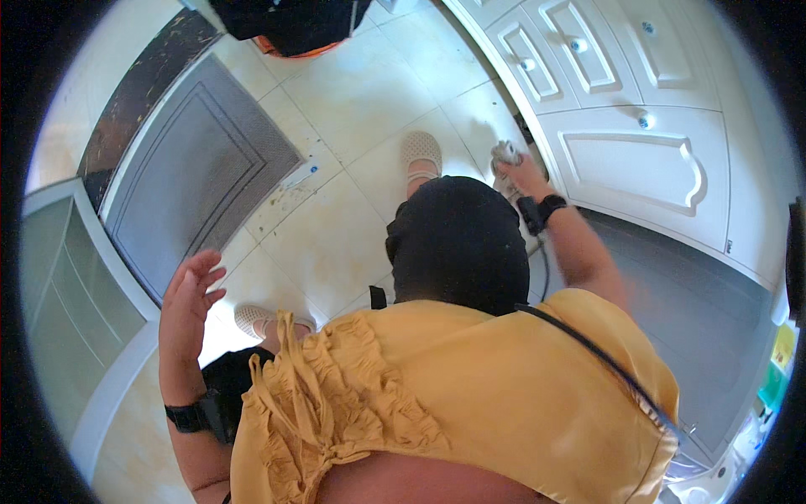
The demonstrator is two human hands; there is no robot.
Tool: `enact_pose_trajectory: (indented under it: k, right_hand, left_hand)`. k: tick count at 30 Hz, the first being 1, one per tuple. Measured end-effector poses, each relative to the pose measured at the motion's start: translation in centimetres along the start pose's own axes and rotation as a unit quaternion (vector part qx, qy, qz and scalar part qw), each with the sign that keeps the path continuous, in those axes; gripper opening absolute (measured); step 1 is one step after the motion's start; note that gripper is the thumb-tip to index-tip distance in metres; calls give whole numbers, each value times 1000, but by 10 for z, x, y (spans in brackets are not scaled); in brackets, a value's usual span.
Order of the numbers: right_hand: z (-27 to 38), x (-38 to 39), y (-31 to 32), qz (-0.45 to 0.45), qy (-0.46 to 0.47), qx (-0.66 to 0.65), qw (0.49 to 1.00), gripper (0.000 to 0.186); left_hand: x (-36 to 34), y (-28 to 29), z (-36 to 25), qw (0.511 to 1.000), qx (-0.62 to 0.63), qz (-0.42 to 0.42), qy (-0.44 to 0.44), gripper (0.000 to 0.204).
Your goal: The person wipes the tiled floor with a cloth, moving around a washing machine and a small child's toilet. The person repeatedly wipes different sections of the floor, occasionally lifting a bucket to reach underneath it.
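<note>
Down by the foot of the white cabinet, my right hand is closed around a crumpled greyish-white thing that looks like a rag; blur hides its exact kind. A dark band with a small black device circles that wrist. My left hand is raised near the corner of the grey mat, holding nothing, with fingers loosely bent and apart. It too has a black wrist device. Between my arms, my black-clad knee is bent, and my beige perforated shoes rest on the tiles.
White cabinet drawers with round knobs line the right side. A framed frosted-glass door stands at the left. Dark crumbs and a small blue-tipped item lie on the tiled floor. A black item with orange trim is at the top.
</note>
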State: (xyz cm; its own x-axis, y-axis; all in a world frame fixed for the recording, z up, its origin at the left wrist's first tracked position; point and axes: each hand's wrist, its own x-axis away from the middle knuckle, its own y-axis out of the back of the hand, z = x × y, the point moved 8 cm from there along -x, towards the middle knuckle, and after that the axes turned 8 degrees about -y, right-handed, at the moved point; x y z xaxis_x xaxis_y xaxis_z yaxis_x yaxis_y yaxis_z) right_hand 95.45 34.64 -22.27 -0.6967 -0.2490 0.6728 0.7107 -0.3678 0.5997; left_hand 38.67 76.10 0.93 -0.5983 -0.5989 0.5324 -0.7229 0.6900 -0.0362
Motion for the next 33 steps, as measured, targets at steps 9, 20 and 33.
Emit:
enact_pose_trajectory:
  k: [9, 20, 33]
  right_hand:
    - [-71, -23, -100, -180, -141, 233, 945, 40]
    - [253, -98, -108, -42, 370, 28, 928, 43]
    - [-73, -71, -58, -271, -65, -203, 939, 59]
  left_hand:
    - [-37, 6, 26, 995, 35, -55, 71, 52]
    - [-48, 2, 22, 996, -36, -44, 72, 45]
    - [-53, 26, 45, 988, -32, -84, 125, 44]
